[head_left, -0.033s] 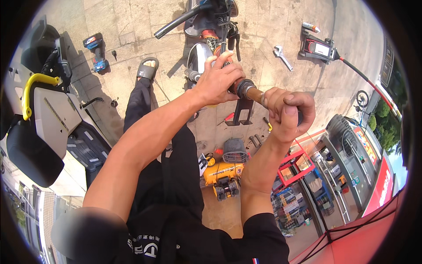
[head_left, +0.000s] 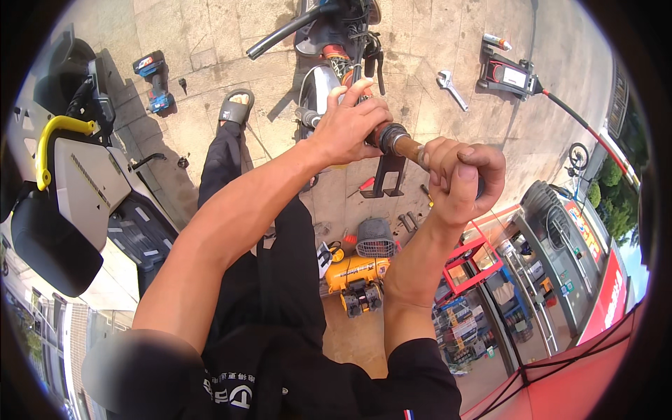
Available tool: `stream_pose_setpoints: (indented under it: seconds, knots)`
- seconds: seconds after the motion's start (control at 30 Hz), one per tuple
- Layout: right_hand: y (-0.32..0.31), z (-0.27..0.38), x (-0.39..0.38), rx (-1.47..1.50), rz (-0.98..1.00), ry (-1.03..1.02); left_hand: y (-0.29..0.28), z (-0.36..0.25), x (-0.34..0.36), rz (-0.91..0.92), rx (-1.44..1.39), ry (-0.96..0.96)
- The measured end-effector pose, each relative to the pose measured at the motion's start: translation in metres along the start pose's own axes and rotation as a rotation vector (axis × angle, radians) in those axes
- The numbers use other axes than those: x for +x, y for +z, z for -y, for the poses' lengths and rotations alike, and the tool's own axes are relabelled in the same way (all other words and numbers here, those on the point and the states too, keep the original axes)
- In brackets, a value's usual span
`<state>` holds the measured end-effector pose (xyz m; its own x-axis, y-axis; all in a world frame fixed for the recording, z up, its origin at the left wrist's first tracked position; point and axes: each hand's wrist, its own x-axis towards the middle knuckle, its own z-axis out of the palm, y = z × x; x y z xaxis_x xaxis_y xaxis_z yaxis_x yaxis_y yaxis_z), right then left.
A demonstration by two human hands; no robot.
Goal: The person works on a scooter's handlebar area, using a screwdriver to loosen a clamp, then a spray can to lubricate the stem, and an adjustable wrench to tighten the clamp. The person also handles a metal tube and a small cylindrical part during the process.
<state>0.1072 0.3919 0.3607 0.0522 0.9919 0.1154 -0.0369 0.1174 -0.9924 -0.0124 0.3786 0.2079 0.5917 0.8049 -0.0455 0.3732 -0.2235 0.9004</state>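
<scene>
Ahead of me lies part of a two-wheeled vehicle with an orange frame section and a black handlebar (head_left: 290, 31). From it a brown metal tube (head_left: 406, 148) with a dark ringed collar (head_left: 392, 136) points toward my right. My left hand (head_left: 350, 127) is wrapped over the orange part just behind the collar, thumb underneath. Around the tube's near end my right hand (head_left: 465, 175) is closed in a fist, hiding that end. A black bracket (head_left: 383, 178) sits below the collar. I cannot tell whether it is attached.
On the paving lie a cordless power tool (head_left: 154, 82), an adjustable wrench (head_left: 453, 91), a floor jack (head_left: 509, 75) and a red-handled screwdriver (head_left: 367, 184). A yellow air compressor (head_left: 358, 273) and a grey basket (head_left: 376, 238) stand nearby. At left is a beige scooter (head_left: 91, 182).
</scene>
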Motion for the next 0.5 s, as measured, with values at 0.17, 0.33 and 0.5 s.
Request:
stream_pose_setpoints:
  seconds: [0.17, 0.33, 0.5]
  knots:
    - [0.027, -0.01, -0.012, -0.283, -0.692, -0.02, -0.001, 0.002, 0.0, -0.003, 0.021, 0.011]
    - [-0.009, 0.02, 0.005, -0.025, 0.059, -0.033, 0.001, 0.001, 0.0, 0.012, 0.01, 0.004]
    - [-0.037, 0.093, 0.016, -0.132, -0.059, -0.165, 0.0, 0.001, -0.003, 0.006, 0.017, 0.005]
